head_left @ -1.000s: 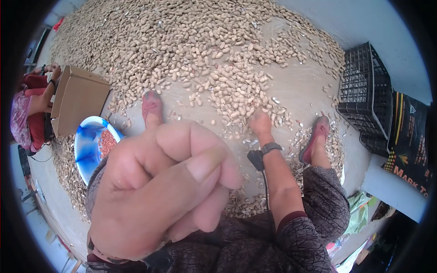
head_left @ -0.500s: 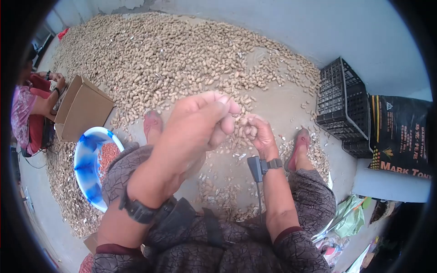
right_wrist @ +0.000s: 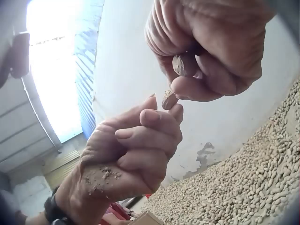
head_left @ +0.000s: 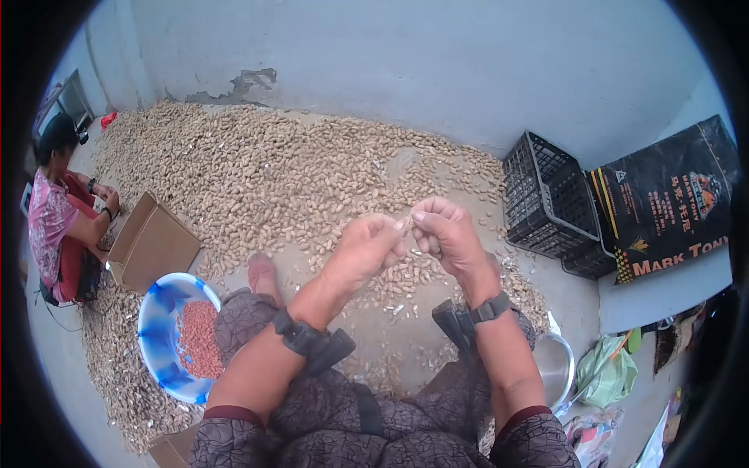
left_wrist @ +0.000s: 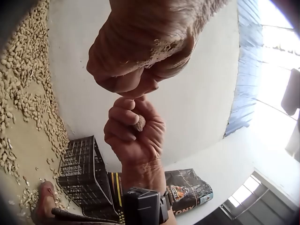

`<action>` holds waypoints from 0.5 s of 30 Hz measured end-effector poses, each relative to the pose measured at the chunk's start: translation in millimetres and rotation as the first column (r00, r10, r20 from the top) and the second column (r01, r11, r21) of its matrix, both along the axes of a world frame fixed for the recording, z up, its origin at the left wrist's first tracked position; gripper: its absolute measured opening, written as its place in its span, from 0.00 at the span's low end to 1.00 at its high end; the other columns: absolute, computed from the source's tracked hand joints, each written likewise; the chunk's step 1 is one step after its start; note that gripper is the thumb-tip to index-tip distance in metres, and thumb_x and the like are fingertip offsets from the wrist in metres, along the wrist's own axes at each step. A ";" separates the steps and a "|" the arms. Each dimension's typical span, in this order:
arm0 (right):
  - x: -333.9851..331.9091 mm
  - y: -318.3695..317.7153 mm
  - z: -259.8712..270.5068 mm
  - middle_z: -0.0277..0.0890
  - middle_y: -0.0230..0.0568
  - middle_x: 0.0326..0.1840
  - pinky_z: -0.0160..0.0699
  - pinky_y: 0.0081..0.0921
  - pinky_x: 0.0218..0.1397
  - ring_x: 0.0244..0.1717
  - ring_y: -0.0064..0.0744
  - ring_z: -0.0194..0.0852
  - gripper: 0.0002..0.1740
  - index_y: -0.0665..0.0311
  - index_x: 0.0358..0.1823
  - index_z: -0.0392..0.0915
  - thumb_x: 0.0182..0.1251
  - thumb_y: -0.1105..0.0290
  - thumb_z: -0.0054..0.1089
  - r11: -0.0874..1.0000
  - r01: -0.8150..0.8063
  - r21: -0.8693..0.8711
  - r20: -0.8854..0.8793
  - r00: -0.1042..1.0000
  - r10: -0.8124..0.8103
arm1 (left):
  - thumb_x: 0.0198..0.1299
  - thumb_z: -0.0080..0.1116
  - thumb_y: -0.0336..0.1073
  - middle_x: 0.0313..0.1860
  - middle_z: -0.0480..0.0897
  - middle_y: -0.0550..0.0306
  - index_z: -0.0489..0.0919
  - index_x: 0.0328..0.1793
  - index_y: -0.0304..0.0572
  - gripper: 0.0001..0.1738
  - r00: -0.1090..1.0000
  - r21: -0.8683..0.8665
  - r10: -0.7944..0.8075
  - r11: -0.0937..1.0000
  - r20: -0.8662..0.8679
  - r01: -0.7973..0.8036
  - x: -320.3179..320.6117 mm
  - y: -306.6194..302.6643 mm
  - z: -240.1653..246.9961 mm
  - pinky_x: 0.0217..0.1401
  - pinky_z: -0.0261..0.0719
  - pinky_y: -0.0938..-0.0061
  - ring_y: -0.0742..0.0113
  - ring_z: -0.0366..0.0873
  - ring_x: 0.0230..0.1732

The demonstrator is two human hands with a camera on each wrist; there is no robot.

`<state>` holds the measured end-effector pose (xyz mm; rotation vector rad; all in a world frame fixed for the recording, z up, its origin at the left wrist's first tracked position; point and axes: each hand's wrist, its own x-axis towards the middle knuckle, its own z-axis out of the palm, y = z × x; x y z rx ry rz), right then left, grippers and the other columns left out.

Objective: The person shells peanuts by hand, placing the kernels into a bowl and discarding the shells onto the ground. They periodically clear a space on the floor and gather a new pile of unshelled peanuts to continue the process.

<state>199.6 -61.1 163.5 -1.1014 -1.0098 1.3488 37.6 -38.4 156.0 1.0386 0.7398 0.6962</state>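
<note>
At near left stood a basin (head_left: pixel 158 318) of red kernels (head_left: pixel 199 339). Right of it, the left hand's (head_left: pixel 361 251) fingers pinched a peanut (right_wrist: pixel 168 100) between both hands; the right hand's (head_left: pixel 456 243) fingers met it, curled round another nut (right_wrist: pixel 184 65). Shell-opening seemed in hand, calling next for steady fingertip pressure.

The floor (head_left: pixel 571 302) carries unshelled peanuts (head_left: pixel 265 168), a cardboard box (head_left: pixel 160 243), a basin (head_left: pixel 156 343) and a black crate (head_left: pixel 538 199).
</note>
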 end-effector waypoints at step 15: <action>8.4 -32.3 -4.8 0.71 0.34 0.19 0.61 0.09 0.15 0.15 0.15 0.65 0.07 0.68 0.30 0.71 0.57 0.71 0.56 0.996 0.090 0.024 -0.156 0.984 -0.085 | 0.60 0.48 0.37 0.23 0.74 0.65 0.72 0.35 0.40 0.08 0.996 0.155 -0.057 0.987 0.068 0.045 30.5 -15.7 -2.3 0.18 0.57 0.91 0.85 0.63 0.18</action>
